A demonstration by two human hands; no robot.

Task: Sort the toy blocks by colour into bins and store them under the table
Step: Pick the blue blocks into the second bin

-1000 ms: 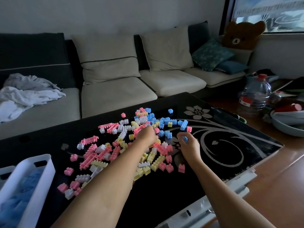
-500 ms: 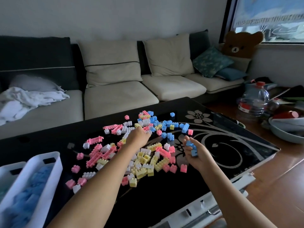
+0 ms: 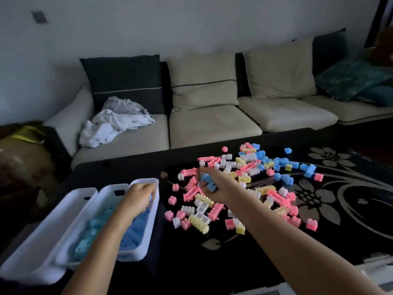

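2 white bins (image 3: 133, 255); left hand (image 3: 139, 195) curled over 1, grip unclear; right hand (image 3: 222, 189) cups blue blocks (image 3: 209, 183)

Dim, bluish room light, soft motion blur, wide-angle bending at the edges

The blocks (image 3: 244, 179) are moulded plastic, studded on top, with a soft, faintly satin finish. The bins (image 3: 152, 220) are smooth white plastic with rounded rims and a slight sheen. The surface (image 3: 234, 262) is black and glossy, much like glass, with a pale flower pattern (image 3: 312, 192) lying flat in it. The sofa (image 3: 212, 124) is covered in matt woven cloth, as are its back pillows (image 3: 204, 81); the dark pillow (image 3: 123, 79) is cloth too. A white sheet (image 3: 114, 124) is soft, creased cloth. The wall (image 3: 191, 24) looks matt and painted.
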